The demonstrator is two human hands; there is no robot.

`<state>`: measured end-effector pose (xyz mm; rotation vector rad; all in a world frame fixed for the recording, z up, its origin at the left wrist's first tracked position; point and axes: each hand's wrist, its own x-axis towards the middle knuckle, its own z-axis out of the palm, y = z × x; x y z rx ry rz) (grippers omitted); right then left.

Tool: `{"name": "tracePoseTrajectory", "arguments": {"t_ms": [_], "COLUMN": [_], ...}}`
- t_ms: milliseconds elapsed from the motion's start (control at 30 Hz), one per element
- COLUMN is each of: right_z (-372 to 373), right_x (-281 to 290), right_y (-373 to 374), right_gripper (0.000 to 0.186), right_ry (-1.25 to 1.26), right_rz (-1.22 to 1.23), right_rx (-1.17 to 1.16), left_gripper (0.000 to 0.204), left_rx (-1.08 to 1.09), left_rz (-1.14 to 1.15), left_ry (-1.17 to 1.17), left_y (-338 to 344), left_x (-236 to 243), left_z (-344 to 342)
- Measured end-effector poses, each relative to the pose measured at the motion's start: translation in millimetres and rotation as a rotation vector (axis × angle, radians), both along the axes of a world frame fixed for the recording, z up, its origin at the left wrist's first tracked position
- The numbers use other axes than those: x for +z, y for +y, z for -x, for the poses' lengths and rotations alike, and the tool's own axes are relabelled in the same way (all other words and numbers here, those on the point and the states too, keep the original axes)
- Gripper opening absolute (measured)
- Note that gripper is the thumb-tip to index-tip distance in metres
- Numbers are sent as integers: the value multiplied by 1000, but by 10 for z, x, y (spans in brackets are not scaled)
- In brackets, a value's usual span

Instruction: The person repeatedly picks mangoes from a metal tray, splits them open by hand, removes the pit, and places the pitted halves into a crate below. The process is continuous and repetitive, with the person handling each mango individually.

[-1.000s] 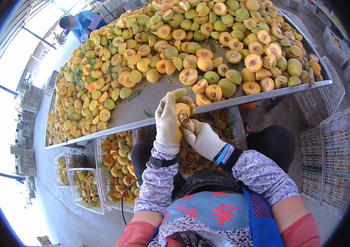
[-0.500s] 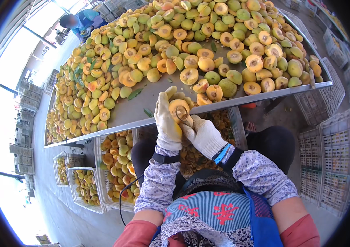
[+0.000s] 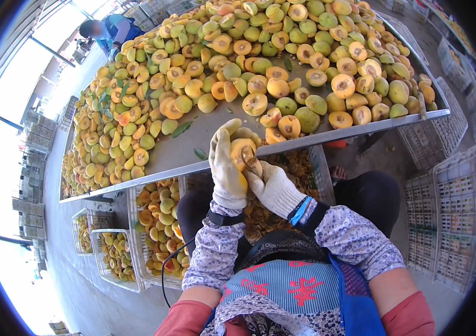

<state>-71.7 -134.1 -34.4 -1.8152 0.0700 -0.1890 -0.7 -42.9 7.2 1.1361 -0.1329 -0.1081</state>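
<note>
Left hand (image 3: 226, 168) has its grip closed around a peach half (image 3: 242, 152); right hand (image 3: 271, 187) digs at its pit; white crates (image 3: 445, 207) beside.

1. Left hand (image 3: 228, 173): off-white knit work glove, yellowish stains on palm + fingers, ribbed cuff.
2. Right hand (image 3: 271, 187): same type of glove, white knit, dirty at fingertips.
3. Left wrist: dark strap/band over sleeve; thin black cable runs down from it.
4. Right wrist: blue + black bands at glove cuff.
5. Sleeves: pale lilac-white oversleeves w/ small dark floral print, both forearms; gathered at ends.
6. Upper arms: salmon-red sleeves showing below oversleeves.
7. Torso: blue-white striped apron w/ red marks; bright blue strap at right side; dark patterned fabric above it.
8. Legs: dark trousers.
</note>
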Motion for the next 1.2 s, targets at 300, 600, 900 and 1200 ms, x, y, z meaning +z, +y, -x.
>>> {"name": "tracePoseTrajectory", "arguments": {"t_ms": [300,600,900,1200], "right_z": [11,59,28,34], "right_x": [92,201,198,-9], "right_y": [-44,-11,56,106], "right_gripper": [30,33,35,36], "right_ry": [344,554,582,314], "right_rz": [-387,-814,-604,-351], "right_rx": [211,284,196,168], "left_gripper": [44,43,35,36], "left_rx": [-38,-76,-128,-113], "left_rz": [-13,-11,-39,-69], "left_ry": [-4,30,12,81], "left_y": [20,35,78,84], "left_x": [-70,-19,-37,5], "left_z": [-21,-38,-88,-71]}}
